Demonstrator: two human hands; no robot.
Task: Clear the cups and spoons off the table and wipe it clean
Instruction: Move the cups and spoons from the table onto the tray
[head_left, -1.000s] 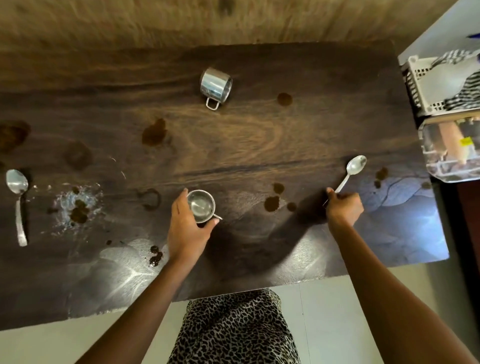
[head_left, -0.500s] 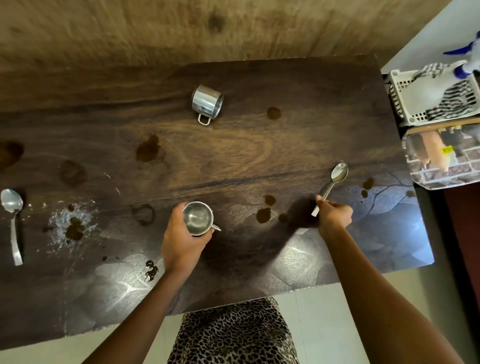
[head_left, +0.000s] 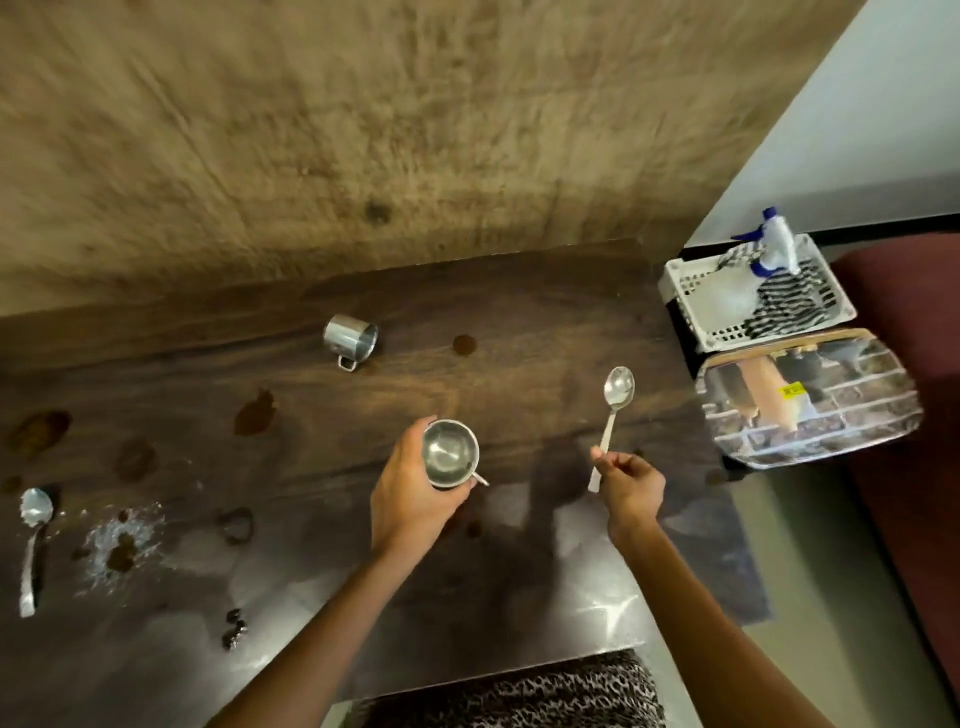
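Note:
My left hand (head_left: 413, 496) grips a small steel cup (head_left: 450, 453) held upright above the dark wooden table (head_left: 545, 322). My right hand (head_left: 631, 480) pinches the handle of a steel spoon (head_left: 615, 410), its bowl pointing away from me and raised off the table. A second steel cup (head_left: 350, 339) lies on its side near the table's far edge. Another spoon (head_left: 32, 540) lies flat at the far left. Brown spills (head_left: 254, 413) and a patch of white powder (head_left: 122, 545) mark the tabletop.
Off the table's right end sit a white plastic basket (head_left: 691, 301) holding a striped cloth (head_left: 784, 306) and a spray bottle (head_left: 776, 244), and a clear lidded box (head_left: 810, 400). A rough tan wall (head_left: 363, 130) backs the table. Dark crumbs (head_left: 234, 626) lie near the front edge.
Both hands have lifted off the table: the left raised the cup, the right picked the spoon up by its handle. The camera tilted up, showing more wall and the basket.

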